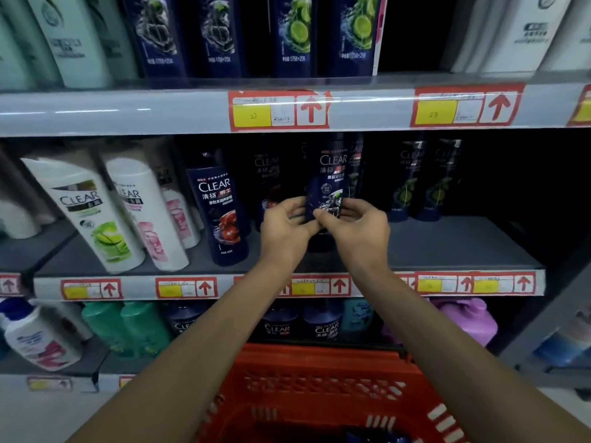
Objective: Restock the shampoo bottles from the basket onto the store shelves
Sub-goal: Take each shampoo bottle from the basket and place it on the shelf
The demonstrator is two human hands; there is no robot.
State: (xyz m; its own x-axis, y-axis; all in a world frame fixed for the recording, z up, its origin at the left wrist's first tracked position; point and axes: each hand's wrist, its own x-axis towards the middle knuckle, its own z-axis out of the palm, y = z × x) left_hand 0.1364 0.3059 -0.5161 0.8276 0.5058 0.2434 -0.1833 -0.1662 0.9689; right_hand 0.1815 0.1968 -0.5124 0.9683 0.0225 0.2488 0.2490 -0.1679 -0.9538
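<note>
A dark blue CLEAR shampoo bottle (pixel 331 174) stands upright on the middle shelf (pixel 447 247), its lower half hidden by my hands. My left hand (pixel 284 230) cups its left side and my right hand (pixel 355 227) grips its lower right side, thumb across the label. Both hands touch the bottle. Below, the red basket (pixel 319 388) sits at the bottom centre; something dark blue lies at its bottom edge, mostly hidden.
More dark CLEAR bottles (pixel 220 206) stand left and right of the held one, with white CLEAR bottles (pixel 92 212) further left. Bare shelf lies to the right of my hands. Upper and lower shelves hold several bottles. Price tags (pixel 278 111) line the shelf edges.
</note>
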